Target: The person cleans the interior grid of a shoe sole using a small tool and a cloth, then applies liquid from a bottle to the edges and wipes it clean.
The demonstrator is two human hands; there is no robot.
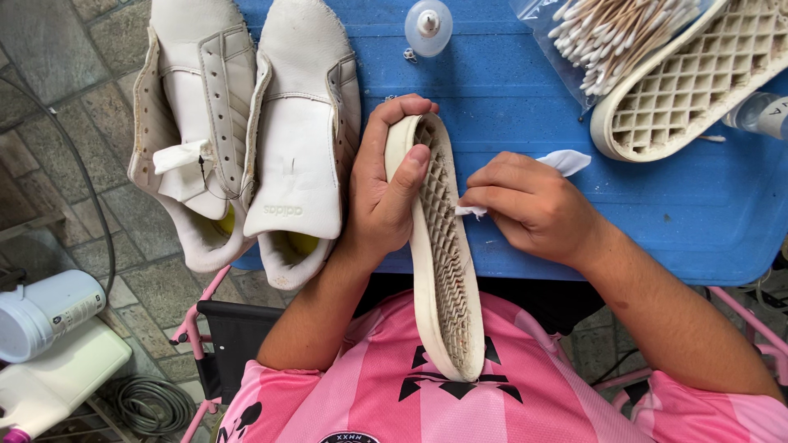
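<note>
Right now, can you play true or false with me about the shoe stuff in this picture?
1. The left hand holds a shoe sole on its edge. True.
2. The right hand holds a toothbrush. False: it pinches a small white wipe against the sole's grid side.
3. Two white shoe uppers lie side by side on the blue table. True.
4. The cotton swabs are scattered over the floor. False: they sit in a clear bag on the table.
5. A second sole lies grid side up on the table. True.
</note>
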